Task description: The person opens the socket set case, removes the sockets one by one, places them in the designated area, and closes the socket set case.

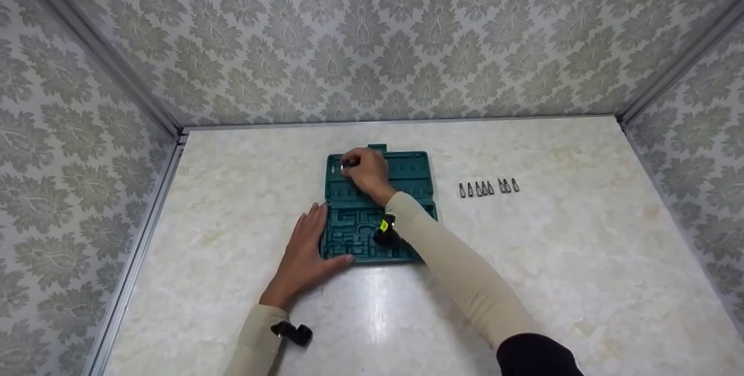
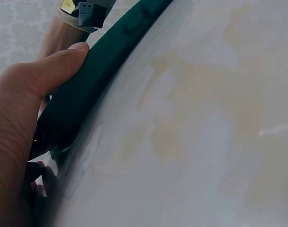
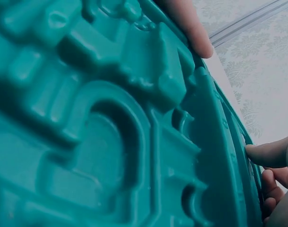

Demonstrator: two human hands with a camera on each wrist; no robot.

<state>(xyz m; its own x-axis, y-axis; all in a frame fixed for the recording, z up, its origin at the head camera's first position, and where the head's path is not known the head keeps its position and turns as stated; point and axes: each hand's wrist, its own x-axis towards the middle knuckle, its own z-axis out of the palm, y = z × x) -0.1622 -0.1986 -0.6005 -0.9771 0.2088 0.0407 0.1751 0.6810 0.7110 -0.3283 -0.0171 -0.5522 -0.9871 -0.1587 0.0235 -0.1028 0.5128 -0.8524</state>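
Note:
An unfolded green plastic tool case lies flat in front of me, with moulded recesses in its near half. My right hand is over the upper left of the far half. Its thumb and fingers pinch a small dark and silver metal piece, whose kind is too small to make out. My left hand rests spread around the near left corner, fingers along the side and thumb on the front edge. In the left wrist view, the thumb lies straight along the case wall.
Several small tapered metal pieces, like driver bits, stand in a row right of the case. A pale marbled table spreads around it. Patterned walls enclose the back and both sides.

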